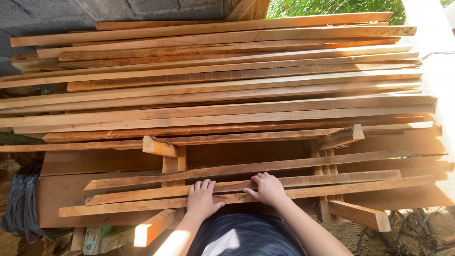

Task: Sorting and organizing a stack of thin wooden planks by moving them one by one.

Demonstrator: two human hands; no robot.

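My left hand [201, 199] lies palm down on a long thin wooden slat [360, 186], its fingers curled over the slat's far edge. Beside it, my right hand [268, 189] presses on the same slat, fingers reaching a second slat [332, 179] just behind. Both slats run left to right across a rough wooden frame [163, 163]. Beyond them rises a big stack of long planks [227, 90].
A short wooden block [360, 215] juts out at lower right, another block [151, 227] at lower left. A black plastic bundle [21, 201] sits at the left edge. A grey block wall [47, 14] and green foliage [332, 7] lie behind the stack.
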